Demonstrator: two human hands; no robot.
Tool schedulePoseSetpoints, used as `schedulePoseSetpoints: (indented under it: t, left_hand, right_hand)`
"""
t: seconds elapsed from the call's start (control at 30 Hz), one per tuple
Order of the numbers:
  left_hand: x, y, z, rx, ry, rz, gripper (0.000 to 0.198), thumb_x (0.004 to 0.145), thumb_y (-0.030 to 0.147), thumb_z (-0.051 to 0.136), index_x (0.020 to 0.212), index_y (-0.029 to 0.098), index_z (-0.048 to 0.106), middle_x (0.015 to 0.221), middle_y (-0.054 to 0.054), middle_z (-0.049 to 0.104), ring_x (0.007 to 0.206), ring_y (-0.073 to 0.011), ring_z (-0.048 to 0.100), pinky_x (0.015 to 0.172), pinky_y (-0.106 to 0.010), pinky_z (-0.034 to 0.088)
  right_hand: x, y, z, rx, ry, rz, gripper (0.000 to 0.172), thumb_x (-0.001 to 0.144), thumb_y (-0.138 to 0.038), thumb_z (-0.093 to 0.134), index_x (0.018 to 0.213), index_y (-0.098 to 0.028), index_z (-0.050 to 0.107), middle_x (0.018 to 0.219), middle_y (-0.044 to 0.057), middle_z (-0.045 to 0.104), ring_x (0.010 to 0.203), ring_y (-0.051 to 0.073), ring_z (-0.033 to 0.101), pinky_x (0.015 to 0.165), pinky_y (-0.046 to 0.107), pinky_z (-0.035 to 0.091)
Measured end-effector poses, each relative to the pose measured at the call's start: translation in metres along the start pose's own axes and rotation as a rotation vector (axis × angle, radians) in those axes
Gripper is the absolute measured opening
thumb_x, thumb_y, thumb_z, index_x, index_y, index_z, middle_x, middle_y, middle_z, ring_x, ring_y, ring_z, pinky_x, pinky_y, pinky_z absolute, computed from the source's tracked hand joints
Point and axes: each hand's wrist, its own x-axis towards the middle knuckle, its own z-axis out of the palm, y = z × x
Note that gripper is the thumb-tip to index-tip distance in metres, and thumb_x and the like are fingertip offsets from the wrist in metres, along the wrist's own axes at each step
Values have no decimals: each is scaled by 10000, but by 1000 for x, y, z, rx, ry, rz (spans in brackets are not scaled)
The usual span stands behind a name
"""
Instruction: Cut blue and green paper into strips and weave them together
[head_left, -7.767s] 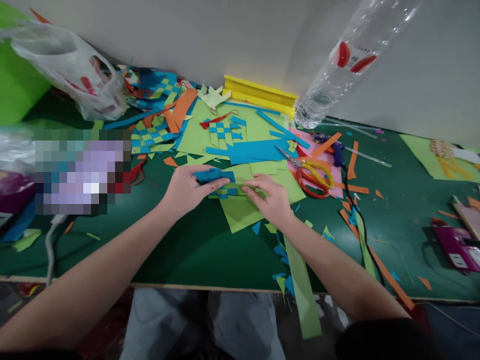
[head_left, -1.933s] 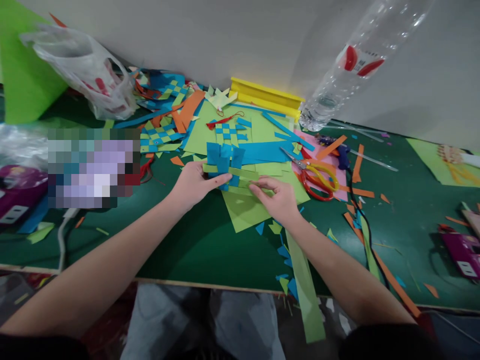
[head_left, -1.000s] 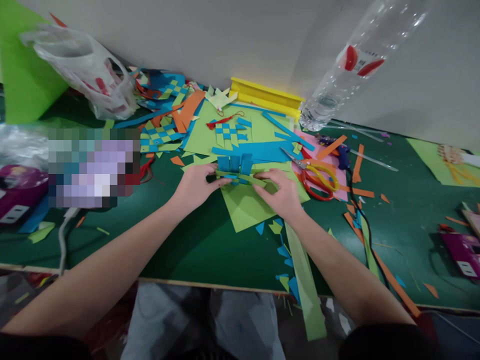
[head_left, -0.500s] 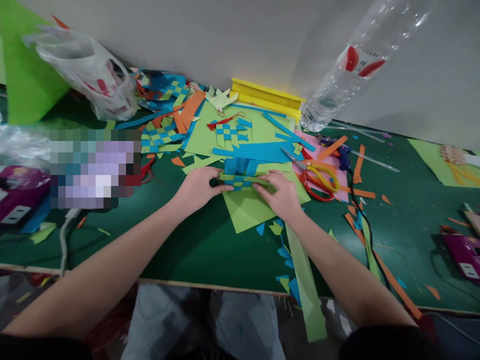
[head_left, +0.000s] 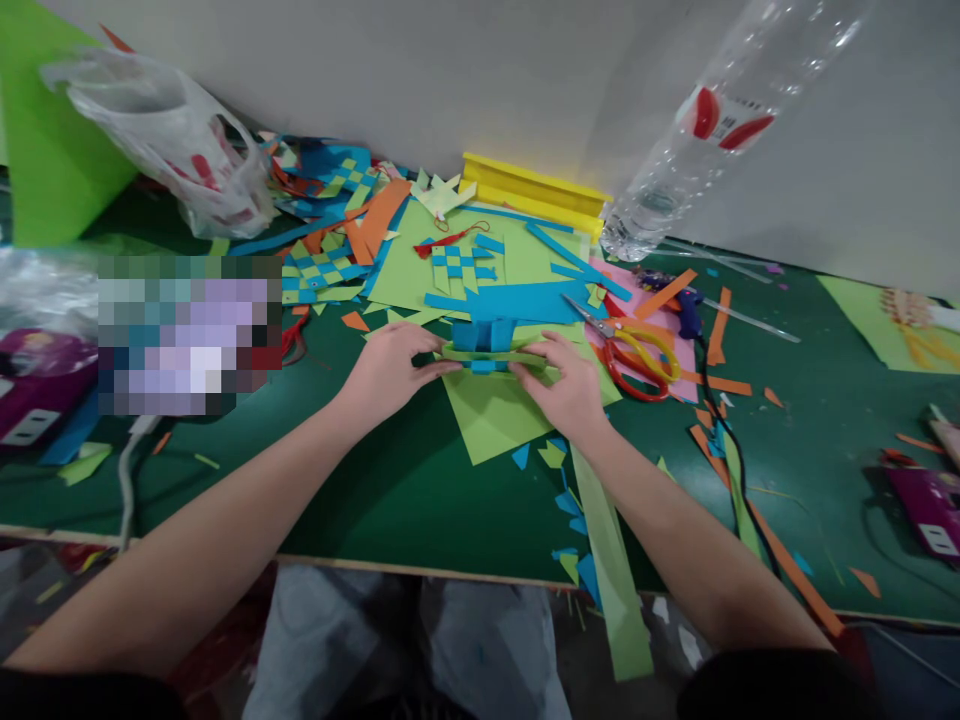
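Between my hands is a woven piece of blue and green paper strips [head_left: 481, 354], its blue strips standing up at the back. My left hand [head_left: 396, 368] pinches its left end between thumb and fingers. The right end is pinched by my right hand [head_left: 564, 385]. Below it lies a light green sheet [head_left: 491, 425] on the dark green table [head_left: 360, 510]. Just behind, a wide blue strip [head_left: 532, 303] rests on more green paper. A finished-looking woven fish shape [head_left: 461, 265] with a red tassel [head_left: 442, 243] lies farther back.
Scissors with red and yellow handles [head_left: 637, 355] lie right of my right hand, near a blue tool [head_left: 688, 318] with a black cord. A clear bottle [head_left: 675, 165], a yellow channel piece [head_left: 536, 190] and a plastic bag [head_left: 180, 150] stand or lie along the wall. Paper scraps surround them.
The woven piece has tilted, so its checkered face shows less and its edge more. My left hand has shifted slightly upward, still gripping the left end.
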Motion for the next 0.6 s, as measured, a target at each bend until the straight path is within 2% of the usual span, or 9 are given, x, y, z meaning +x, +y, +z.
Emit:
schedulePoseSetpoints:
  t: [0.13, 0.4, 0.6]
  left_hand:
    - [0, -1, 1, -34, 10, 2, 434, 837, 616, 591, 695, 221, 703, 849, -64, 753, 848, -240, 685, 855, -388, 535]
    - [2, -1, 2, -38, -19, 13, 393, 819, 530, 639, 586, 214, 654, 794, -60, 749, 869, -249, 689, 940, -423, 504]
    - [1, 0, 5, 0, -14, 55, 334, 830, 455, 668, 597, 218, 642, 789, -37, 748, 859, -234, 695, 1010, -442, 471]
  right_hand:
    - [0, 1, 0, 34, -19, -28, 85, 867, -275, 648, 918, -277, 717, 925, -24, 774, 854, 203, 725, 1080, 532, 457]
    - [0, -1, -1, 24, -54, -52, 102, 810, -228, 672, 900, -238, 720, 914, 6, 780, 828, 205, 730, 1074, 535, 455]
    - [-1, -5, -1, 27, -55, -23, 140, 813, -282, 638, 928, -225, 694, 925, 33, 767, 852, 219, 714, 987, 510, 513]
